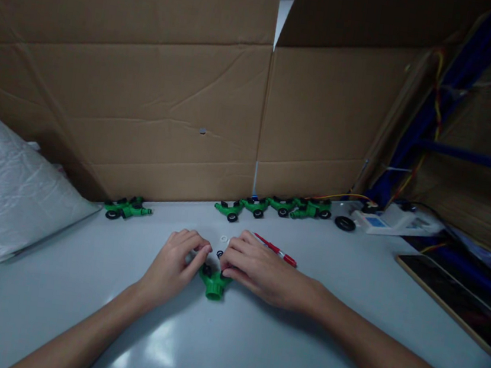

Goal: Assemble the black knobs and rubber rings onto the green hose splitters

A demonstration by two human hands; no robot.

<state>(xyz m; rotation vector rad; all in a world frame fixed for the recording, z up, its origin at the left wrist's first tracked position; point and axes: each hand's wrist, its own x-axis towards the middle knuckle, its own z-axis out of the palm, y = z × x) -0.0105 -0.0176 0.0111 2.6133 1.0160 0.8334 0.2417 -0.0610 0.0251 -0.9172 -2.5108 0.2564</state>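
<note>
Fitting in green plastic (214,289), kinda Y-shaped, is sitting on the pale table (207,346) right between the two hands, its round open mouth facing back toward the person. Left hand (178,262) is at its left branch, thumb and index fingertips nearly together; can't tell if they're pinching anything. Right hand (262,268) is curled over the right branch, fingers bent down, and what's under them is hidden, so no clue about the grip. Just past the fingers, in the gap, there's a small black ring (219,253) and a white ring (223,238) beyond it. Red marker (279,252) lies just beyond the right hand. Farther out ahead is a row of green fittings (255,207), and a white bag (25,187) slumps well left of the left hand.
</note>
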